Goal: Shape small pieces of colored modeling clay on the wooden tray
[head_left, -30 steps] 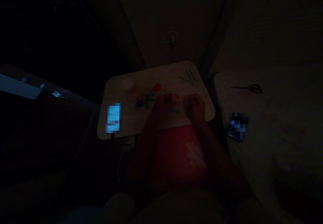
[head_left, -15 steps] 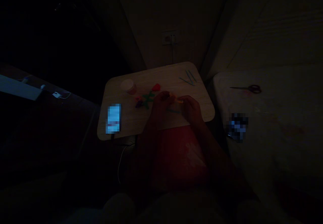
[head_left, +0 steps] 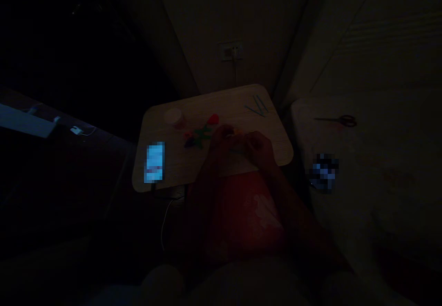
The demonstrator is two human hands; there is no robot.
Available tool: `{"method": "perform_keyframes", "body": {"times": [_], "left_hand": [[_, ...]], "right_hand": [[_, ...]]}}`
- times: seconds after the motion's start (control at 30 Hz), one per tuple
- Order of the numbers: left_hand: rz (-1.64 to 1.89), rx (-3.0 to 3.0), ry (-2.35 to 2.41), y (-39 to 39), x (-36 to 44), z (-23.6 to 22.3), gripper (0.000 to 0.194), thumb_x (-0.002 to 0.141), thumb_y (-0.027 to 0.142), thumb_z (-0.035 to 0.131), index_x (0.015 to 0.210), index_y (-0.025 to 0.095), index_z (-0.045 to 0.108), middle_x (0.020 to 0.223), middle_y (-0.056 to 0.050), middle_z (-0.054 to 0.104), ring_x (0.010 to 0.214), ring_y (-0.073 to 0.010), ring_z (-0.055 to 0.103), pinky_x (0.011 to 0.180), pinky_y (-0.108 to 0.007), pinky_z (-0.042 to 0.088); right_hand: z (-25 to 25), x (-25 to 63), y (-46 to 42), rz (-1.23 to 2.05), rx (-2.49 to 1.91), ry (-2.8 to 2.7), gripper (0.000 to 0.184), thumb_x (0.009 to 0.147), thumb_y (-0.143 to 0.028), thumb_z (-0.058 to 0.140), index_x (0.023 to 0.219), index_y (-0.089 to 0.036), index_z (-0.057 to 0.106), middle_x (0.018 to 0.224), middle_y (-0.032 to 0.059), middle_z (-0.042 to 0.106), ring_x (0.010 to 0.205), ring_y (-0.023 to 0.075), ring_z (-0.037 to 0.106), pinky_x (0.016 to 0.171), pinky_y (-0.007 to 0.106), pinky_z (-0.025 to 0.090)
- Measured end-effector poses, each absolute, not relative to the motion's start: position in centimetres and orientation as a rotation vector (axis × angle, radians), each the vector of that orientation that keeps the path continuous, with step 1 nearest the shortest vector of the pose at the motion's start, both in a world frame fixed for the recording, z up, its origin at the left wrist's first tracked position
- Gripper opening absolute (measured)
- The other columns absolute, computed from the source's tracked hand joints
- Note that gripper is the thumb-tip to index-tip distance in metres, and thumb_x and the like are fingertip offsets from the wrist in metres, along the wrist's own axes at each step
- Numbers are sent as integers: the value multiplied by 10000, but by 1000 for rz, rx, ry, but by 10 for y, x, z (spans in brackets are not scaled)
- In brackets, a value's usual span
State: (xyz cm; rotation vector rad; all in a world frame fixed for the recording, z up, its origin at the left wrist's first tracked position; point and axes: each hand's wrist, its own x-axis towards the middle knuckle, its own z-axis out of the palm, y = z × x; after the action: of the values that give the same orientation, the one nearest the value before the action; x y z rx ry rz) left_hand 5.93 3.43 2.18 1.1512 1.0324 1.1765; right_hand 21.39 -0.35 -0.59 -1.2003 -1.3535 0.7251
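Note:
The scene is very dark. My left hand is closed over the table, its fingers curled around a small orange piece of soft-looking material. Right beside it, my right hand is pinched near the same piece; whatever lies between its fingertips is hidden. Just left of my left hand lie a green branching stem shape, a red rounded piece, a small pink piece and a dark purple piece. Below the hands, a thin bluish stick rests partly covered.
The small wooden table also bears a lidded tub, a lit phone and several thin sticks. Scissors and a second screen lie on the pale surface at right. A wall socket holds a plug.
My right hand has drawn slightly left, nearer my left hand. The bright orange strip that showed between the hands is now mostly hidden. The table items stay put.

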Motion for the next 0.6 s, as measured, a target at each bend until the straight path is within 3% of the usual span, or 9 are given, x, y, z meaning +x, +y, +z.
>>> {"method": "perform_keyframes", "body": {"times": [0.2, 0.37, 0.5, 0.6], "left_hand": [[1262, 1113, 1143, 43, 57, 15, 387, 654, 353, 900, 907, 209, 645, 927, -8, 724, 823, -139, 676, 739, -259, 543], [1225, 1290, 1254, 54, 51, 10, 365, 625, 268, 917, 875, 199, 660, 865, -22, 744, 802, -159, 701, 714, -263, 559], [1124, 1613, 1274, 61, 51, 12, 224, 724, 232, 849, 909, 194, 728, 880, -36, 769, 787, -170, 704, 732, -287, 571], [1048, 1839, 1269, 63, 55, 15, 195, 796, 179, 777, 990, 179, 763, 987, -71, 790, 856, -184, 716, 811, -314, 585]], "right_hand": [[-2, 217, -6, 785, -1099, -1366, 171, 878, -307, 576, 725, -230, 578, 731, -3, 552, 705, 175, 508, 672, 325, 380], [-5, 219, -6, 795, -1146, -1133, 343, 994, -462, 500, 730, -245, 524, 689, -17, 477, 661, 173, 439, 649, 332, 350], [-6, 221, -6, 810, -1184, -1034, 434, 980, -626, 540, 772, -246, 544, 709, -23, 478, 671, 169, 426, 651, 319, 372], [-6, 222, -5, 788, -1205, -1027, 426, 965, -618, 564, 770, -239, 564, 720, -17, 511, 697, 172, 453, 672, 318, 403]]}}
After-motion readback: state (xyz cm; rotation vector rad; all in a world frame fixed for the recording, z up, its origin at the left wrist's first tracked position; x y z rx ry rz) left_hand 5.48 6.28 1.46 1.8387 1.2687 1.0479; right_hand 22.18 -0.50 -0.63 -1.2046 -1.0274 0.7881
